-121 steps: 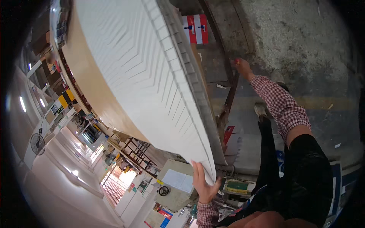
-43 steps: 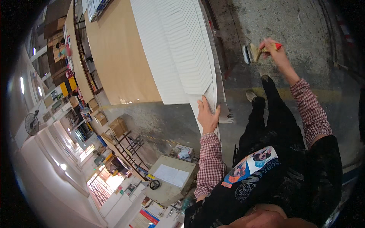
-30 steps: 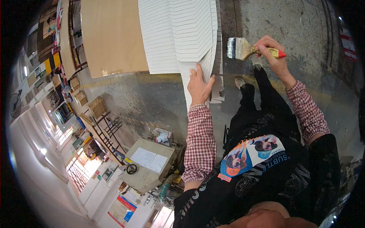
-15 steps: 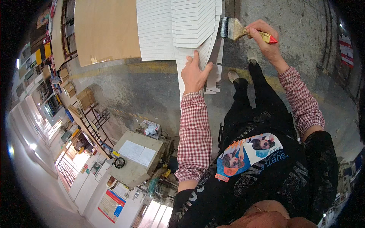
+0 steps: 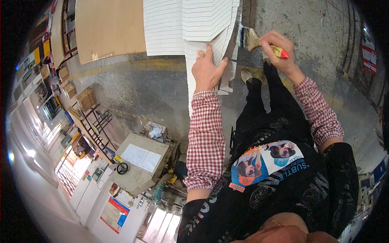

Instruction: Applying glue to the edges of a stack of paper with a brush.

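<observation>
Right hand (image 5: 279,52) has fingers clamped on the brush (image 5: 254,40), which sits kinda sideways, bristles left by the paper stack (image 5: 204,20), can't tell if touching. Left hand (image 5: 207,73), fingers apart, rests on the stack.

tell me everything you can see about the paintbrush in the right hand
The paintbrush is wide and flat: dark bristles with whitish traces, a tan, wood-like neck, a yellowish handle with a red end. The right hand grips the handle, the brush lying roughly sideways in the picture, bristles left, red end right. The bristles are beside the right edge of the layered white sheets; whether they touch is unclear.
</observation>
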A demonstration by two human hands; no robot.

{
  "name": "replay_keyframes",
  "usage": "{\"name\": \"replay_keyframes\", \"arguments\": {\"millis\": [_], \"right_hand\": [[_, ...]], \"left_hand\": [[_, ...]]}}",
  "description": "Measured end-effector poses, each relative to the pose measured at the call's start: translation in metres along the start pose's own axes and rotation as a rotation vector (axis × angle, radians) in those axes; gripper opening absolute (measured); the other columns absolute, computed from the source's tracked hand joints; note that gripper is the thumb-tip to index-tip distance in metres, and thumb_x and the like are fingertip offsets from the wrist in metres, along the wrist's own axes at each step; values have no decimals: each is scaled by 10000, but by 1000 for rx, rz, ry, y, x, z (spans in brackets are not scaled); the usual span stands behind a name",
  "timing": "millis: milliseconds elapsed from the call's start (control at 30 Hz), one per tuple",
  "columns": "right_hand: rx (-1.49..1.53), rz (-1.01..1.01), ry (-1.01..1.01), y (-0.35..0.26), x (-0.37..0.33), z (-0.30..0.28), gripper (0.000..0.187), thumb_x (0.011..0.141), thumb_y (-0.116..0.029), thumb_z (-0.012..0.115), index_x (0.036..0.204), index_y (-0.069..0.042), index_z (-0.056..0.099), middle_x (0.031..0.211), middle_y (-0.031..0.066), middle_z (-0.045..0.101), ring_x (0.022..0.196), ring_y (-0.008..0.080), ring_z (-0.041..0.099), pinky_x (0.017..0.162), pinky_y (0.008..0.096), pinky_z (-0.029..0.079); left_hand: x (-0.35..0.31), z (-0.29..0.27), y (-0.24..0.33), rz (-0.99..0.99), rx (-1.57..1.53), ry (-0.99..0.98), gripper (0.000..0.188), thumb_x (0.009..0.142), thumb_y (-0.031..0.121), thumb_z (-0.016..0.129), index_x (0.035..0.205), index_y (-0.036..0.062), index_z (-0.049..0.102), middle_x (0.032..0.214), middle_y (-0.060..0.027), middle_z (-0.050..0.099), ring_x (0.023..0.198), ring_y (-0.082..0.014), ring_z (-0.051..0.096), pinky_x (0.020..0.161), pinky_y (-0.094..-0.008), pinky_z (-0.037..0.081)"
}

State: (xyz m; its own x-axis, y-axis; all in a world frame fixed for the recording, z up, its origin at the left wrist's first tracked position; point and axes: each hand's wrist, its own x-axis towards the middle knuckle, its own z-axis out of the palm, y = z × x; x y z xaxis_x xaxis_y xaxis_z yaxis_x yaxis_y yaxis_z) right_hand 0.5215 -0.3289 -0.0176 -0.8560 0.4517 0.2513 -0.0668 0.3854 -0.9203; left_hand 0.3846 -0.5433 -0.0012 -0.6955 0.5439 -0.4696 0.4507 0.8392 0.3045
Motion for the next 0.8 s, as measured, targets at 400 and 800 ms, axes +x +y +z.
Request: {"name": "replay_keyframes", "arguments": {"millis": [400,800], "right_hand": [[50,119,138,-23,-49,-22,103,851,-57,592,794,20,630,844,100,635,730,161,600,650,276,474],[60,35,166,-8,-66,-8,102,860,-63,594,794,11,617,871,92,639,751,151,600,665,273,472]], "left_hand": [[-16,88,24,-45,9,580,1043,689,348,792,1464,-5,189,1463,-377,142,1361,-533,162,1099,-517,248],[-39,72,7,126,201,304,951,692,312,699,1453,-15,231,1425,-382,246,1313,-524,289,1042,-486,355]]}}
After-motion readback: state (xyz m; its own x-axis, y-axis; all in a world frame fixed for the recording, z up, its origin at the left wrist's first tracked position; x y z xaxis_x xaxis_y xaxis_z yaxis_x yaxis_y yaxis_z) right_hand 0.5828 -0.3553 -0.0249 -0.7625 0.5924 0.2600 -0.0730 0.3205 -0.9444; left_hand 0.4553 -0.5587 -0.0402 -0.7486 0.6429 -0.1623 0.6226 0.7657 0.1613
